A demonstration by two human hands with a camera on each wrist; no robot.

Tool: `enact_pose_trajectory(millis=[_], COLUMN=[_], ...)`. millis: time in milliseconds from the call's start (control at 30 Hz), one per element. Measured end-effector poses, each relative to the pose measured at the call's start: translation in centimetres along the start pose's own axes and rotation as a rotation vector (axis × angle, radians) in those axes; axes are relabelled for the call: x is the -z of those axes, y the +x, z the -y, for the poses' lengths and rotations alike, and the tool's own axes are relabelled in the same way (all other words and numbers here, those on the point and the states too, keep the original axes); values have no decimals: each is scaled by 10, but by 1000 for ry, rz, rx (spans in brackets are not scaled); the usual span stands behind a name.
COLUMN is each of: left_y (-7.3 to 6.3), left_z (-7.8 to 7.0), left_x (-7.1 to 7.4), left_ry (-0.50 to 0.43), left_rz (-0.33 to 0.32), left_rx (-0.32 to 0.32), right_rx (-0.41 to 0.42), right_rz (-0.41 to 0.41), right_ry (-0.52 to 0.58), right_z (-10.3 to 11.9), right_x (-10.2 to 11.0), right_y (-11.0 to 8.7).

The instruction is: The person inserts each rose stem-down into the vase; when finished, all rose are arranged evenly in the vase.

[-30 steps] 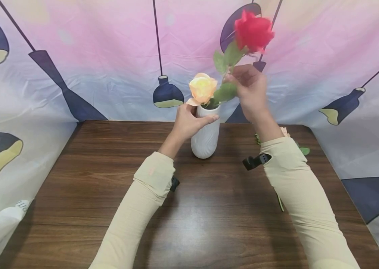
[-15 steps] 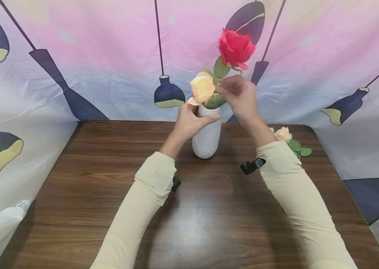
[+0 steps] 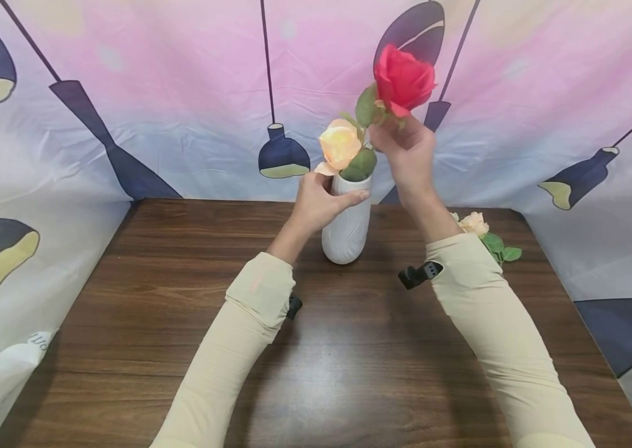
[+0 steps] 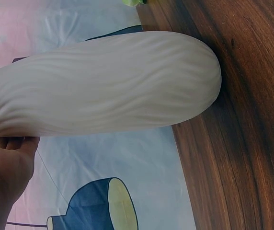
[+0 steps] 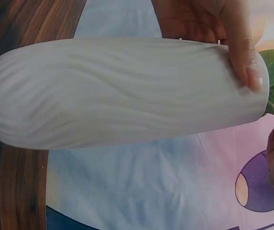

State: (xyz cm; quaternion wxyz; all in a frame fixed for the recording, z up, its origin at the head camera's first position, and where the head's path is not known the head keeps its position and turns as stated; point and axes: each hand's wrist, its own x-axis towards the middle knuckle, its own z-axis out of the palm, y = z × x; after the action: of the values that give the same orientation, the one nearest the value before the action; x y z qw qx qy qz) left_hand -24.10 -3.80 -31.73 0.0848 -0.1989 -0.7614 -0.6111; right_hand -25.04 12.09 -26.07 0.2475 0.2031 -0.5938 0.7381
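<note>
A white vase with a wavy ribbed surface stands upright on the table, seen close in both wrist views. My left hand grips it near the rim, thumb across the front; the right wrist view shows that thumb just below the rim. A peach-yellow rose stands in the vase, leaning over the left fingers. My right hand pinches the stem of a red rose just under its bloom. The red rose tilts right above the vase, and its lower leaf is right at the rim.
Pale peach flowers with green leaves lie on the table at the right, partly behind the right forearm. A printed cloth backdrop rises behind the brown wooden table and along its sides.
The red rose has come down and left to the vase, its leaf now at the rim. My right hand then slid up to just under the bloom. The left hand kept its grip.
</note>
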Motion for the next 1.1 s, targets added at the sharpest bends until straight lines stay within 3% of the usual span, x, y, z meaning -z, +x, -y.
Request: enact_pose_trajectory(millis=[300,667,1100], left_y=[0,-2,0], left_z=[0,-1,0], left_x=[1,2,2], left_ry=[6,-31,-43], left_rz=[4,3,-1], left_rx=[1,25,34], right_rx=[13,-41,-90], right_rz=[-40,48,56], right_ry=[0,-15,-14], right_z=[5,-4,-10], right_x=[-1,7,19], right_y=[4,2,-4])
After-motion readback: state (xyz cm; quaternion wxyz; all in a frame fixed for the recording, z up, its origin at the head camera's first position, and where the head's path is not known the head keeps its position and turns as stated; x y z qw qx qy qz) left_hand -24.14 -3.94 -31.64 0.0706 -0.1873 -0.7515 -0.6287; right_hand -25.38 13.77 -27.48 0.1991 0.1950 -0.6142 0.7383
